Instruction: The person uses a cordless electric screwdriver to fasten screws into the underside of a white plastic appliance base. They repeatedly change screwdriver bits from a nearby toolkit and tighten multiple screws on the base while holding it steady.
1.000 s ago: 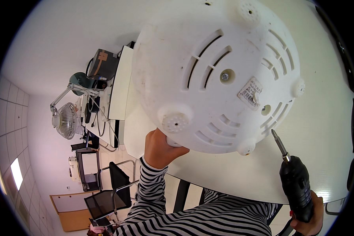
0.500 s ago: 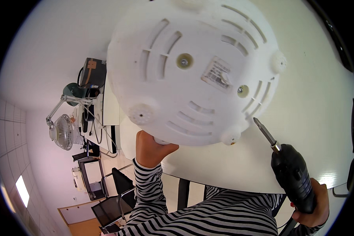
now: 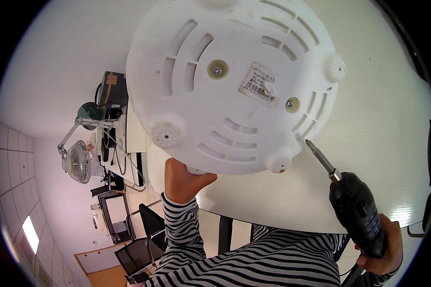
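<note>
A round white plastic appliance base (image 3: 187, 110) faces me with its underside, showing curved vent slots, knobbly feet and two recessed screws. A torn paper label (image 3: 259, 85) sticks to it between the screws. From below, my left hand (image 3: 184, 181) grips a part of the appliance at its near edge; most fingers are hidden behind it. My right hand (image 3: 388, 246) is closed round the rear of a black electric screwdriver (image 3: 357, 210). Its metal bit (image 3: 319, 155) points up and left, close to the base's right edge near a foot, apart from both screws.
Beneath lies a white tabletop (image 3: 368, 129) with a curved near edge. To the left, a side table carries a clamped lamp (image 3: 79, 161) and a dark box (image 3: 112, 90). Black chairs (image 3: 136, 256) stand at the lower left. Dark objects line the far right edge.
The base has shifted slightly left and up in view and looks sharper. The screwdriver has barely moved. Both hands keep their grips.
</note>
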{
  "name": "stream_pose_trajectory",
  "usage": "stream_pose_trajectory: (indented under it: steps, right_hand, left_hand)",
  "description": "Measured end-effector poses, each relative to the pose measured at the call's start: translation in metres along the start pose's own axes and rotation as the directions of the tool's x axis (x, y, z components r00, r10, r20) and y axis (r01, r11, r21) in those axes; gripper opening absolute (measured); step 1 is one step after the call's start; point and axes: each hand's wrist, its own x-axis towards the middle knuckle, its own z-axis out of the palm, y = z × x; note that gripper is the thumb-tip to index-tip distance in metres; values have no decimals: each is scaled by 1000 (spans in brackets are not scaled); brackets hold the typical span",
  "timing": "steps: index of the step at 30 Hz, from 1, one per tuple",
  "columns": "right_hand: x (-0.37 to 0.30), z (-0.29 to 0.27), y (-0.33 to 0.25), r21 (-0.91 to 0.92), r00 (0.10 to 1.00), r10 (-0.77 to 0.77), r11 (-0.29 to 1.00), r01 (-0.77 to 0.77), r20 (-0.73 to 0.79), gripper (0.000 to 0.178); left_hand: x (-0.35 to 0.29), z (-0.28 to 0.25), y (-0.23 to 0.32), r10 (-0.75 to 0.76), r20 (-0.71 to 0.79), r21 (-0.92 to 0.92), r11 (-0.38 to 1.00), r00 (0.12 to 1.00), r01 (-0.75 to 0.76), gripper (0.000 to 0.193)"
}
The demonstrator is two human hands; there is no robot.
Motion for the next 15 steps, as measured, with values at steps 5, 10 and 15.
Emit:
stream_pose_trajectory:
  steps: [5,10,15]
  right_hand:
    - [1,-3,3,7,997,-54,999,53,56,83]
    - [-3,8,-15,134,992,93,988,-81,-86,84]
    - [-7,11,-18,147,983,140,981,-122,-115,85]
  left_hand:
    - [0,1,2,11,-6,-4,1000,1000,-11,31]
    - [-2,2,-3,-21,-19,28,999,1000,21,33]
    - [-4,4,-14,16,-41,78,997,999,-13,42]
